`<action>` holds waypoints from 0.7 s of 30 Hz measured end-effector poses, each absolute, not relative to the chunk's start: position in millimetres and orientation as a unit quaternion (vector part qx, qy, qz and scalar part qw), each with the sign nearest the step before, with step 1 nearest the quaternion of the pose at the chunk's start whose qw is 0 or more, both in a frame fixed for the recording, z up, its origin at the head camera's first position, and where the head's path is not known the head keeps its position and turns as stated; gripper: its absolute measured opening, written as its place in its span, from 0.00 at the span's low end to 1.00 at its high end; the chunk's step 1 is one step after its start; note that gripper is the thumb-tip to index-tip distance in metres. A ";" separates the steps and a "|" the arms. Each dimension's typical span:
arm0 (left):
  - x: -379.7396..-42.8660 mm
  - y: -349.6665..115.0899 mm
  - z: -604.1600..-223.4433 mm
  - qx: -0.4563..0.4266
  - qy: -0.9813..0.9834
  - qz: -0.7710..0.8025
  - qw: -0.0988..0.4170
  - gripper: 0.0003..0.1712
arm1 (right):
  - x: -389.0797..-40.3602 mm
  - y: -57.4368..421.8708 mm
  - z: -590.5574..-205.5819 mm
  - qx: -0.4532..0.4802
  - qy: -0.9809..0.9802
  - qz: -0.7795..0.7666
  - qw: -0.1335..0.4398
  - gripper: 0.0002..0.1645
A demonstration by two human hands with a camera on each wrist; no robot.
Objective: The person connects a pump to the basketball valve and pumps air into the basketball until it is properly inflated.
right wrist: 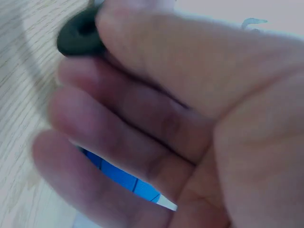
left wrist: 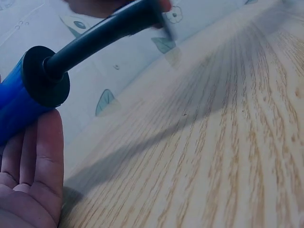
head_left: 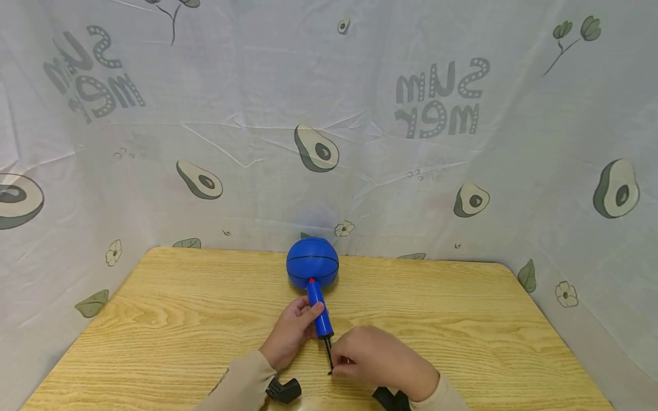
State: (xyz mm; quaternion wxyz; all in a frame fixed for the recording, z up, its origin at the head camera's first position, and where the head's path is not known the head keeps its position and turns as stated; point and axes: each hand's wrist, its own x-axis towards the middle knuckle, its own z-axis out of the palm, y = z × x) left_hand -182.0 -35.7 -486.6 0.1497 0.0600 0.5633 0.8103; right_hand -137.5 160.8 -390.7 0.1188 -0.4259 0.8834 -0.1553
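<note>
A blue ball (head_left: 312, 260) with black seam lines rests toward the back of the wooden table. Against its near side lies the red tip of a blue hand pump (head_left: 321, 319), whose black rod is drawn out toward me. My left hand (head_left: 290, 334) holds the pump's barrel, thumb on top and fingers beneath. At the rod's near end, my right hand (head_left: 380, 359) pinches the black handle (right wrist: 78, 35) with curled fingers. The left wrist view shows the extended rod (left wrist: 95, 42) leaving the barrel's black end cap. Whether a needle enters the ball is hidden.
The wood-grain table (head_left: 205, 302) stretches to both sides of the hands. Behind it and along the sides hangs a pale curtain (head_left: 257, 103) printed with avocados. Black wrist devices (head_left: 284, 391) sit below both hands.
</note>
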 end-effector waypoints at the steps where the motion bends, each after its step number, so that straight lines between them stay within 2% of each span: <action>1: -181.8 -35.4 -486.8 0.060 0.566 0.809 0.149 0.30 | -138.6 161.0 -391.4 -0.421 0.887 -0.156 0.109 0.10; 8: -180.9 -34.5 -488.5 0.066 0.575 0.803 0.143 0.31 | -143.8 163.4 -394.2 -0.411 0.893 -0.175 0.050 0.07; 21: -181.5 -36.8 -489.3 0.080 0.561 0.810 0.149 0.31 | -137.3 157.9 -389.0 -0.434 0.885 -0.141 0.088 0.15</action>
